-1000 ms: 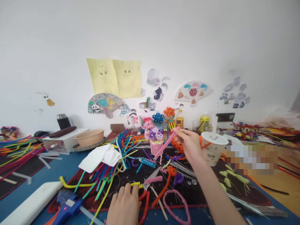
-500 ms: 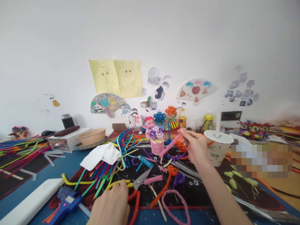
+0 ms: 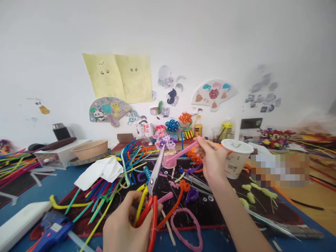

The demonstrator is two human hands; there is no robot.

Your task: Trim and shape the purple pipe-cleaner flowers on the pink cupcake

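My left hand [image 3: 124,222] is wrapped round the red handles of a pair of scissors [image 3: 156,171], raised off the mat with the blades pointing up and away. Pinched in my right hand [image 3: 214,161] is a pink pipe cleaner strip [image 3: 186,150], apparently several stems side by side, slanting down to the left. Its lower end overlaps a pink pot with purple pipe cleaner flowers [image 3: 167,142]; whether they touch I cannot tell. The scissor tip is close to that pot in view. A pink pipe cleaner loop [image 3: 174,238] and a curved orange pipe cleaner [image 3: 175,206] lie below.
A blue glue gun [image 3: 54,231] and a white box-like piece [image 3: 23,224] lie at left. Bundled pipe cleaners [image 3: 101,196] sit under white paper [image 3: 101,171]. A lidded cup with a straw [image 3: 233,164] stands beside my right forearm. Potted pipe cleaner flowers [image 3: 186,120] line the back.
My left hand has picked up the scissors from the mat and raised them blades upward. My right hand still holds the pink strip, now tilted flatter. The view has shifted slightly.
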